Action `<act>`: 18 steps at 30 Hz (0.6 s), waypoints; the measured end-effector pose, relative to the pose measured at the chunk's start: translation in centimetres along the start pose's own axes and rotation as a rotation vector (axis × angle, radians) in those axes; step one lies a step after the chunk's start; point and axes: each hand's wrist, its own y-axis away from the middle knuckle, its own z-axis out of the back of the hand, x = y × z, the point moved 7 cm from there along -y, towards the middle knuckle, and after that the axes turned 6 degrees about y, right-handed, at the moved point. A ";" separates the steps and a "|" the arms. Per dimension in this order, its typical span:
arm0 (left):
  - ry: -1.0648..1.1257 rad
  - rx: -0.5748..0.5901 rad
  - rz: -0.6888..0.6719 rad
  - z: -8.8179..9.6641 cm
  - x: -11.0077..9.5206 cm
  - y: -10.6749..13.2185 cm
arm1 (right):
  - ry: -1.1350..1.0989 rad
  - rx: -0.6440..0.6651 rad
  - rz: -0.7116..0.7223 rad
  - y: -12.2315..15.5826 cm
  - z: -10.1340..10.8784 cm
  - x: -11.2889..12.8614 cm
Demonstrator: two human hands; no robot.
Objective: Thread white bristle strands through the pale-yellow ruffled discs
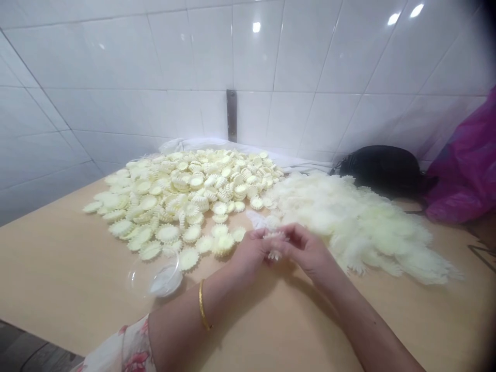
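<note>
At five o'clock, the left hand (pixel 250 254) and right hand (pixel 308 252) pinched a disc (pixel 275 255), apparently working its toothed edge; the next move seemed to call for a light touch. Both hid most of it. Beyond, discs (pixel 182 199) lay toward nine; blurred frills (pixel 368 222) ran together toward three.

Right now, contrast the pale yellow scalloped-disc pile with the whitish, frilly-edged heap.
The pale yellow scalloped-disc pile lies farther left than the whitish, frilly-edged heap. The pile shows distinct discs; the heap's pieces run together. The pile looks firm, the heap wispy. Both rest on the light-brown table.
</note>
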 end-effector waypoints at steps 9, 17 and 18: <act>0.126 0.030 0.116 -0.3 0.5 0.0 | -0.287 -0.104 -0.107 -0.7 0.3 -2.8; 0.137 0.001 0.105 -0.7 0.1 0.3 | -0.287 -0.469 0.025 -0.6 3.3 -1.4; 0.129 -0.010 0.097 -0.6 0.1 0.3 | -0.305 -0.488 0.025 -0.6 3.6 -1.4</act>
